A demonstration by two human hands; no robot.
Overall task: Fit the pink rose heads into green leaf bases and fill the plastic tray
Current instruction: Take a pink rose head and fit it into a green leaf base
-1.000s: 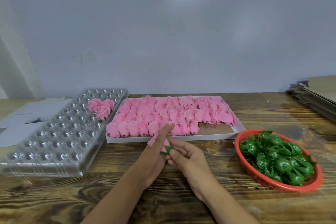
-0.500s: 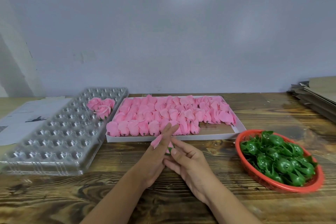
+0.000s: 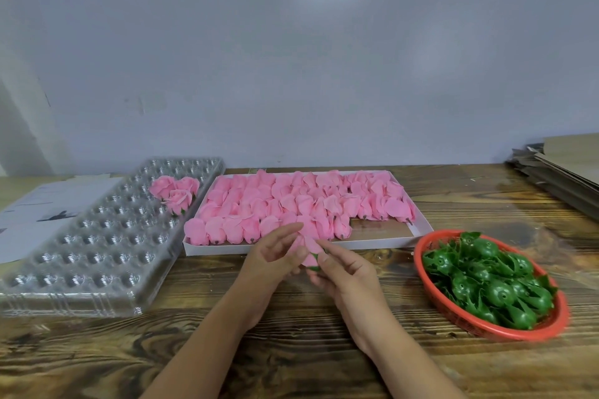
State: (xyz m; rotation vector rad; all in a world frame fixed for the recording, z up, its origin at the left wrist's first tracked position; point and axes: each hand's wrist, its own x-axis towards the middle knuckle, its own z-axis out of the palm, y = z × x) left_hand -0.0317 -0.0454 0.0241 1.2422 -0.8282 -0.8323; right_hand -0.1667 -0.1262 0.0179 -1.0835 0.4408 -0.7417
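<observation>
Between my two hands sits a pink rose head (image 3: 307, 245) with a green leaf base (image 3: 315, 258) under it. My left hand (image 3: 275, 254) holds the rose from the left with thumb and fingers. My right hand (image 3: 343, 272) pinches the green base from the right. Behind them a white box (image 3: 382, 241) holds several pink rose heads (image 3: 291, 201). A red basket (image 3: 453, 317) at the right is full of green leaf bases (image 3: 486, 282). The clear plastic tray (image 3: 97, 253) at the left carries three finished roses (image 3: 176, 191) near its far end.
A sheet of paper (image 3: 39, 214) lies left of the tray. Stacked cardboard (image 3: 564, 168) sits at the far right edge of the wooden table (image 3: 291, 350). A pale wall rises behind.
Both hands have lifted slightly toward the white box, and the rose has turned between them so more pink petal shows. The tray, box and basket have not moved.
</observation>
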